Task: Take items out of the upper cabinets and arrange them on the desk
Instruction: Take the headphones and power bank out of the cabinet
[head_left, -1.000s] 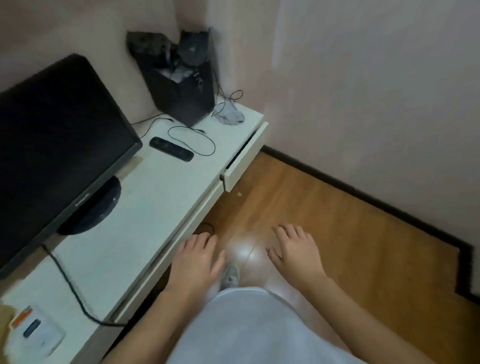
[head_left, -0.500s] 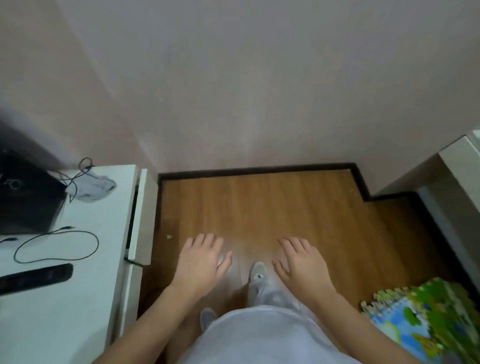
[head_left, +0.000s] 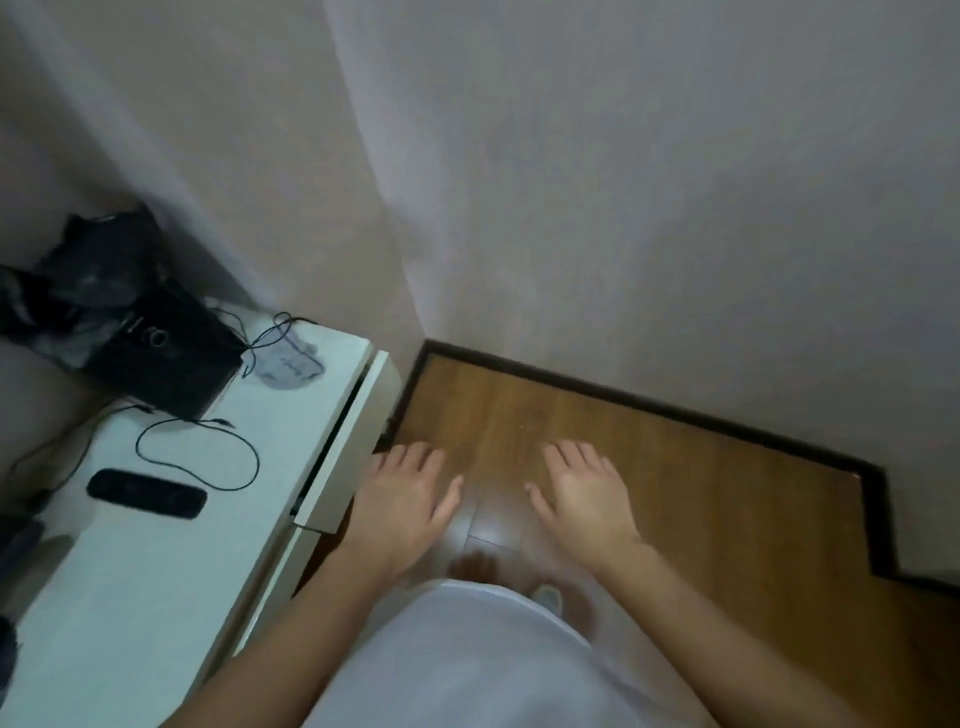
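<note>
Head view, only cam. Landmark = the white desk (head_left: 171, 566), running along the left of frame.

Both hands are empty, palms down, fingers loosely spread, gripping nothing. Left hand (head_left: 402, 499) hovers just off the desk's front edge, beside the slightly pulled-out drawer (head_left: 345, 441); can't tell if it touches the drawer front. Right hand (head_left: 584, 493) is further out from the desk, over the wood floor (head_left: 675, 467).

On the desk, toward its far end by the wall: black box w/ dark stuff on top (head_left: 150, 353), a small grey pouch (head_left: 288, 361) next to it, a looped black cable (head_left: 197, 452), and a remote (head_left: 146, 492) nearer the middle, long axis roughly along the desk.

Task's things: upper cabinets aren't in frame, nor any item from them. Only bare wall (head_left: 623, 182) shows above the desk and floor. So prob. the cabinets sit above or off-frame; direction from the hands can't be told. Left hand is nearer the desk for placing; step looks like moving into position, nothing taken out yet.
</note>
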